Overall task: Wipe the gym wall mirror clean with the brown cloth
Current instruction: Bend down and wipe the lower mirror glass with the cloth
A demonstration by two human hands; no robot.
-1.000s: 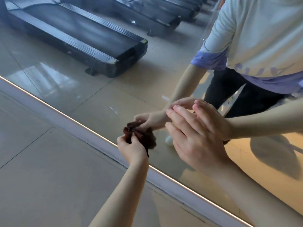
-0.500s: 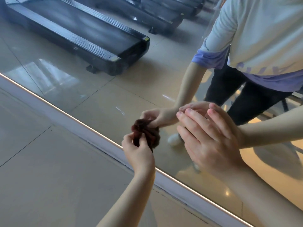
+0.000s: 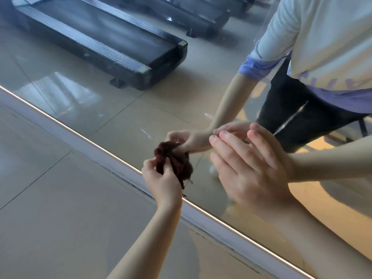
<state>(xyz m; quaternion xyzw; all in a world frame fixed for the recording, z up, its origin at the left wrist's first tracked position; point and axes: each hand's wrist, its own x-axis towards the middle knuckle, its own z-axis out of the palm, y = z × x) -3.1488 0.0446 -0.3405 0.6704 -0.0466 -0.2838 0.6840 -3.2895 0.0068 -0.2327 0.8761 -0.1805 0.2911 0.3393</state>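
Low, left hand (image 3: 163, 183) pinches brown cloth (image 3: 174, 162) on mirror (image 3: 80, 97); right hand (image 3: 248, 174) presses flat; shirt lettering (image 3: 311, 76) unreadable.

Open mirror (image 3: 120, 109) glass left and far of the brown cloth (image 3: 174, 164); blocked right by the flat right hand (image 3: 247, 170), near by the white strip (image 3: 96, 155).

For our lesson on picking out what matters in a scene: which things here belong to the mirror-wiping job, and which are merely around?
Part of the job:
brown cloth, bunched against the glass
left hand, gripping it
wall mirror
right hand, flat on the glass

Merely around:
treadmills, seen as reflections
tiled floor
pale strip along the mirror's edge
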